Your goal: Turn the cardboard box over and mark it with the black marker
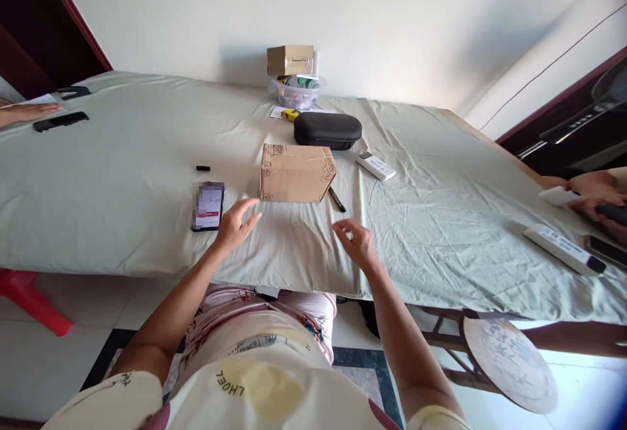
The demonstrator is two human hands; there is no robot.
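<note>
Cardboard box [296,172]: hands [235,224] hover open, apparently.

Item 1: cream garment [255,384] worn by the person, printed with dark capital letters seen upside down, reading roughly "LHOEL" near the waist; a second, smaller line of lettering higher on the same cloth is too distorted to read. Item 2: phone [208,206] lying on the bench, screen lit but blurred, no text legible. Items 3 and 4: cardboard box [296,172] with dark ornamental print at its corners, and white remote [375,166] with bluish markings, neither readable.
</note>
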